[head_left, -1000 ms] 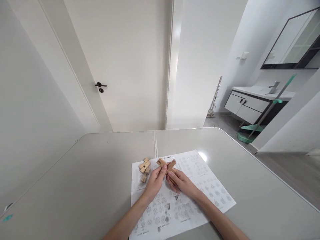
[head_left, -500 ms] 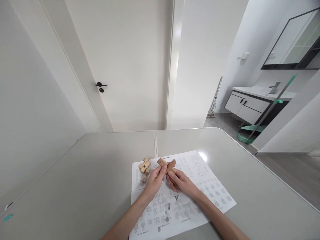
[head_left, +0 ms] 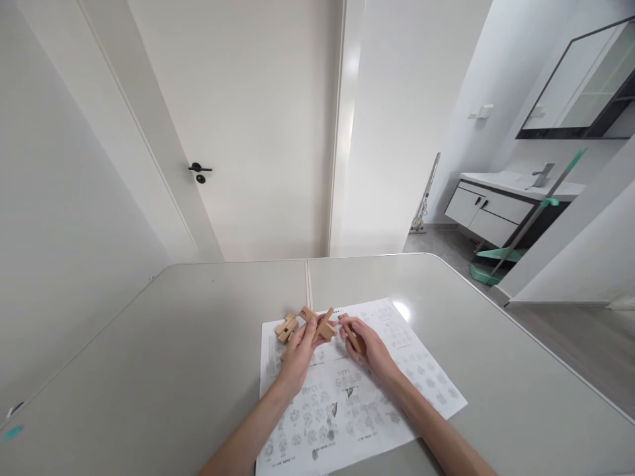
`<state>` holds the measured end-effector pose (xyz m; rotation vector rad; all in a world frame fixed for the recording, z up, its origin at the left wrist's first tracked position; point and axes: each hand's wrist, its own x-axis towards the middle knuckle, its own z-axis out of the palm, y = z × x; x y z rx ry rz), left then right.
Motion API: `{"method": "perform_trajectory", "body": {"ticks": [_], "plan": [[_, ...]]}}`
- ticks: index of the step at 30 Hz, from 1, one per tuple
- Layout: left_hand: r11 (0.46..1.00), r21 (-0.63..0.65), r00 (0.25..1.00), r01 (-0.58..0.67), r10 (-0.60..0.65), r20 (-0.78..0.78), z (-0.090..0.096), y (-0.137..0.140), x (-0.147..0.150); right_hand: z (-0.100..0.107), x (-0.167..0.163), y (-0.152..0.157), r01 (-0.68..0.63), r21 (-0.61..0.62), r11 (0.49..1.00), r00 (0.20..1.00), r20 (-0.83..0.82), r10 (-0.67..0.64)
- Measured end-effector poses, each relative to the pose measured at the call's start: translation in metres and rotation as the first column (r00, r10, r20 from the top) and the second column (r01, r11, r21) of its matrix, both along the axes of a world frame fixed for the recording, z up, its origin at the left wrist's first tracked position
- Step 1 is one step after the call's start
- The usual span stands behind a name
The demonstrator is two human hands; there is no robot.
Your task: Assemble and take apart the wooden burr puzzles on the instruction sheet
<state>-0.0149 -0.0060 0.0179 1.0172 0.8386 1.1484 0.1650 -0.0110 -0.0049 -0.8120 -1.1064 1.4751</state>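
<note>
Crossed wooden puzzle pieces (head_left: 325, 326) sit in my left hand (head_left: 300, 350), its fingers closed around them; one piece bears a dark printed mark. Just to the right, my right hand (head_left: 370, 347) is closed on a separate wooden puzzle piece (head_left: 353, 340), held apart from the crossed ones. Several more notched wooden pieces (head_left: 286, 327) lie in a small pile on the paper, partly hidden behind my left hand. Beneath both hands is a white printed sheet (head_left: 367, 436) with rows of small diagrams.
The sheet rests on a grey table (head_left: 198, 357) with a seam down its far half. Beyond stand a white door (head_left: 258, 132) with a black handle, a mop (head_left: 426, 195), a green dustpan (head_left: 486, 274) and a sink cabinet (head_left: 489, 208).
My hands have moved apart. The right hand has drawn back to the right with one wooden piece, while the left has shifted slightly left with the crossed pieces.
</note>
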Motion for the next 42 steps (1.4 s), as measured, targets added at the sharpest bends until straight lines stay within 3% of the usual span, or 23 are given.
{"method": "perform_trajectory", "body": {"ticks": [6,17,23,28,36,42], "plan": [[0.997,-0.055,0.999,0.045,-0.047,-0.024,-0.001,-0.004,0.003,-0.002,0.006,0.002,0.131,-0.043,0.99,0.991,-0.022,-0.132],[0.997,-0.016,0.989,0.074,-0.075,-0.126,-0.005,-0.006,0.002,-0.01,0.012,0.009,0.256,-0.026,0.966,0.964,0.085,-0.254],[0.994,-0.028,0.992,0.102,-0.104,-0.07,-0.009,-0.005,0.003,-0.007,0.012,0.01,0.161,-0.151,0.975,0.978,-0.109,-0.178],[0.991,-0.044,0.992,0.125,-0.125,0.015,-0.009,-0.005,0.004,-0.004,0.012,0.008,-0.003,-0.157,0.988,0.967,-0.251,-0.037],[0.976,-0.073,0.979,0.203,-0.203,0.002,-0.002,-0.008,0.005,0.002,0.013,0.004,-0.11,-0.178,0.978,0.973,-0.218,0.07],[0.953,-0.074,0.954,0.293,-0.287,0.082,-0.004,-0.007,0.004,0.003,0.013,0.004,-0.129,-0.154,0.98,0.972,-0.218,0.094]]}}
